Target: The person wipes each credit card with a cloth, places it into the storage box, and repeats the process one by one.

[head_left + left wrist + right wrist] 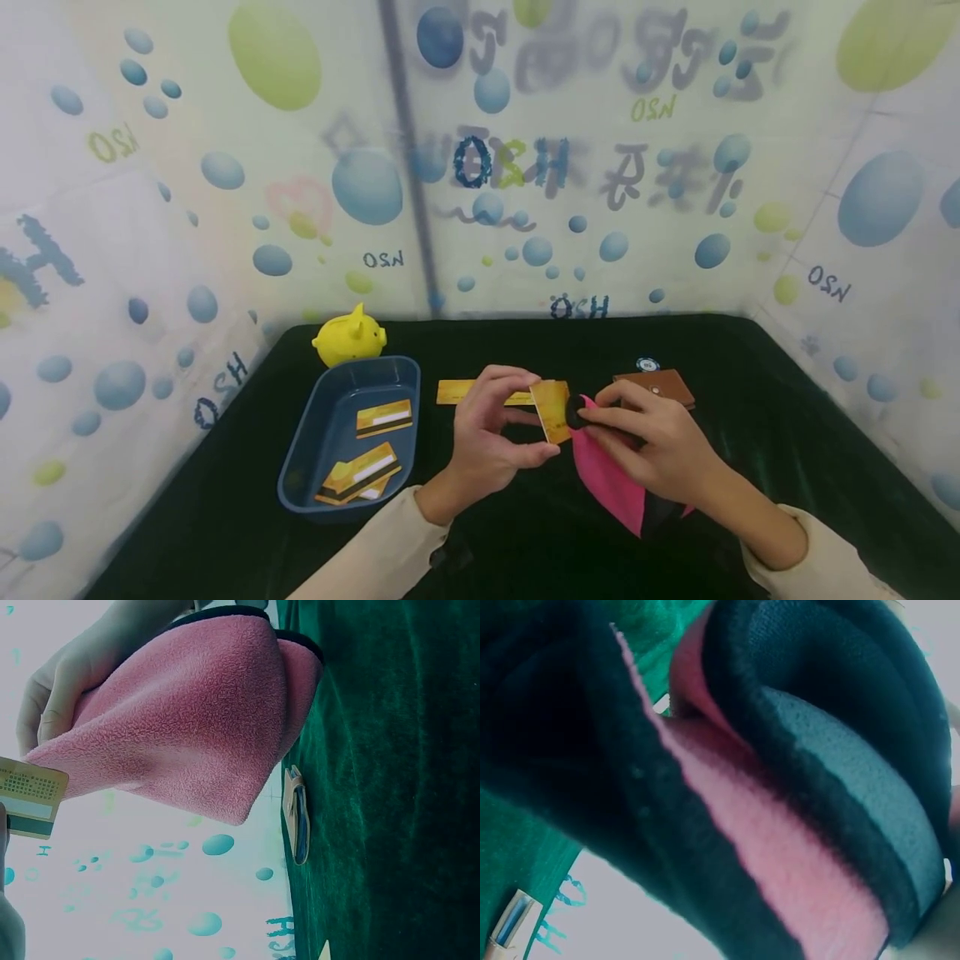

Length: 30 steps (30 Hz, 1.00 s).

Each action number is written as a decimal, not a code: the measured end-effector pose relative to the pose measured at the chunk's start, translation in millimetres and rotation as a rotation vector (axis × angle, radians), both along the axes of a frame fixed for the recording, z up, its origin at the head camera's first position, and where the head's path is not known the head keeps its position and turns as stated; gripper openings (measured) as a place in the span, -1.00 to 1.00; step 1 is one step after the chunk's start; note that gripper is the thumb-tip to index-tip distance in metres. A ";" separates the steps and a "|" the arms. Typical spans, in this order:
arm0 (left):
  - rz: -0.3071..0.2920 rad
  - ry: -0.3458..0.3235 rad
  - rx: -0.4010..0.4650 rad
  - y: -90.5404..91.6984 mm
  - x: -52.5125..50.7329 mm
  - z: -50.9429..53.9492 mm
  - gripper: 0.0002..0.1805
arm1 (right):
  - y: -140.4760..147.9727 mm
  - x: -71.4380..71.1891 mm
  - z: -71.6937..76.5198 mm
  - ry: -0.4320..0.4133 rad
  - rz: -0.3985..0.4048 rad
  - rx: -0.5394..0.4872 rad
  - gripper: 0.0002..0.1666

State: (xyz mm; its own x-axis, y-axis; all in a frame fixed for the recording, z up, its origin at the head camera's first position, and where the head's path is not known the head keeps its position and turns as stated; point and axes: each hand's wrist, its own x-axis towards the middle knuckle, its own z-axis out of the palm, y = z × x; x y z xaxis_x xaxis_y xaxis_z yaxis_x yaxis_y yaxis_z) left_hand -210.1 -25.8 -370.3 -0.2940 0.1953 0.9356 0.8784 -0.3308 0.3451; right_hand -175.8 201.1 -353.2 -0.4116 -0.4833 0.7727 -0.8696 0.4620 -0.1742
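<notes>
In the head view my left hand (487,429) pinches a gold bank card (553,412) by its edges, thumb below and fingers above. The card's back, with a dark stripe and a pale strip, shows in the left wrist view. My right hand (660,433) pinches a pink and black cloth (609,483), its gathered tip close against the card's right edge; whether they touch is unclear. The rest of the cloth (202,712) hangs folded below that hand. Up close in the right wrist view, folds of the cloth (757,825) cover most of the picture.
A blue tray (306,433) at left holds several gold cards (384,418). Behind it stands a yellow piggy bank (349,337). A gold strip (453,392) lies behind my left hand. A brown wallet (671,385) and a poker chip (647,364) lie on the dark green tablecloth (757,450).
</notes>
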 end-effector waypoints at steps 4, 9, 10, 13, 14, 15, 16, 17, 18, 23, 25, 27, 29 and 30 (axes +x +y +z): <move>0.008 -0.008 -0.005 -4.2 -0.3 7.3 -0.38 | -4.3 -4.2 7.9 -0.021 0.021 -0.013 -0.55; 0.038 -0.007 -0.039 -15.0 0.6 10.2 -0.35 | -10.5 -7.7 12.2 -0.069 0.055 -0.032 -0.62; 0.044 -0.009 -0.046 -18.0 1.4 9.7 -0.35 | -11.7 -7.7 12.3 -0.078 0.064 -0.036 -0.66; 0.058 -0.033 -0.073 -27.9 5.4 7.6 -0.35 | -15.2 -5.1 12.7 -0.107 0.061 -0.044 -0.78; 0.067 -0.042 -0.085 -31.7 7.4 7.4 -0.35 | -16.5 -3.3 13.2 -0.124 0.053 -0.051 -0.76; 0.076 -0.049 -0.097 -35.5 9.4 7.7 -0.36 | -18.0 -1.4 13.7 -0.143 0.046 -0.061 -0.71; 0.086 -0.055 -0.109 -39.4 11.8 8.6 -0.36 | -20.0 0.6 14.2 -0.159 0.035 -0.070 -0.64; 0.095 -0.061 -0.121 -43.6 14.4 10.2 -0.37 | -22.1 2.7 15.1 -0.178 0.018 -0.073 -0.58; 0.105 -0.066 -0.133 -47.9 17.2 12.2 -0.38 | -24.6 5.1 16.3 -0.194 0.000 -0.076 -0.55; 0.151 -0.091 -0.177 -68.2 28.9 17.7 -0.42 | -35.9 18.5 23.2 -0.254 -0.101 -0.076 -0.56; 0.174 -0.105 -0.183 -75.0 30.3 15.9 -0.40 | -37.4 24.7 27.5 -0.291 -0.133 -0.097 -0.55; 0.191 -0.133 -0.182 -80.9 30.9 13.4 -0.37 | -36.8 31.1 33.0 -0.331 -0.164 -0.130 -0.52; 0.203 -0.174 -0.181 -85.6 31.0 11.8 -0.31 | -35.0 37.2 39.8 -0.378 -0.184 -0.164 -0.52; 0.208 -0.194 -0.181 -87.5 31.1 11.4 -0.28 | -33.9 40.0 43.4 -0.398 -0.196 -0.177 -0.53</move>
